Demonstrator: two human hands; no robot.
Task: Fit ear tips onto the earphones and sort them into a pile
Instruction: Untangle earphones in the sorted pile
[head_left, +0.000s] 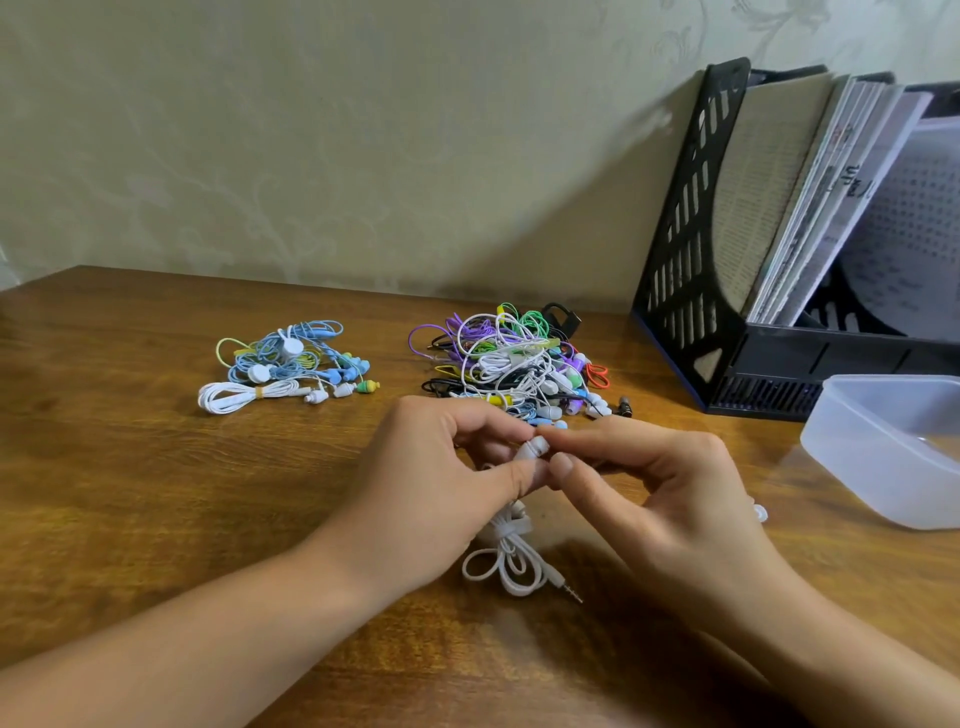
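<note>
Left hand (441, 483): thumb and fingers pinch white earbud (535, 448) above the table (130, 467). Right hand (665, 488): fingertips pinched on the same earbud's tip. Its bundled white cable (511, 561) lies beneath the hands. Small pile (285, 366) far left; large tangled pile (519, 358) just behind hands. Clear box (893, 447) at right, file rack (727, 249) behind.

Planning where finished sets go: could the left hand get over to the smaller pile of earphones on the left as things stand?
Probably yes. Bare table lies between the left hand and the smaller pile, with nothing standing in the way. But the hand now pinches a white earbud together with the right hand, so it must let go or carry it along.
</note>
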